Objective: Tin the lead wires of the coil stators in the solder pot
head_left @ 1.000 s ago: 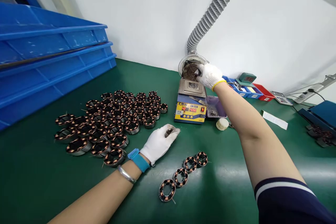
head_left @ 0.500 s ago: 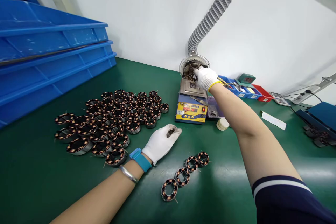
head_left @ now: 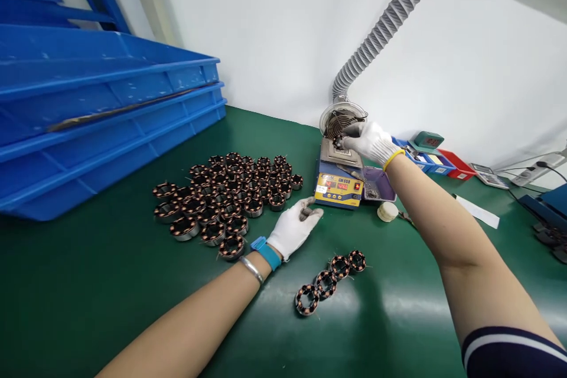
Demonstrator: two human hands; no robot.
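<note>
My right hand, in a white glove with a yellow cuff, pinches a small motor stator over the solder pot. Most of that stator is hidden by the fingers. My left hand, also gloved, rests on the green table with its fingers bent and apart, and nothing shows between them. To its left stands a cluster of copper-wound motor stators. Several more stators lie in a slanting row to its lower right.
Behind the pot is a round fan grille with a grey duct. A purple tray and a round cream-coloured stack sit to its right. Blue crates stand at left; a red bin is farther right.
My right hand has drawn back from the fan grille and now shows the stator over the pot. My left hand stays on the table, its fingers slightly wider. The whole view has shifted.
</note>
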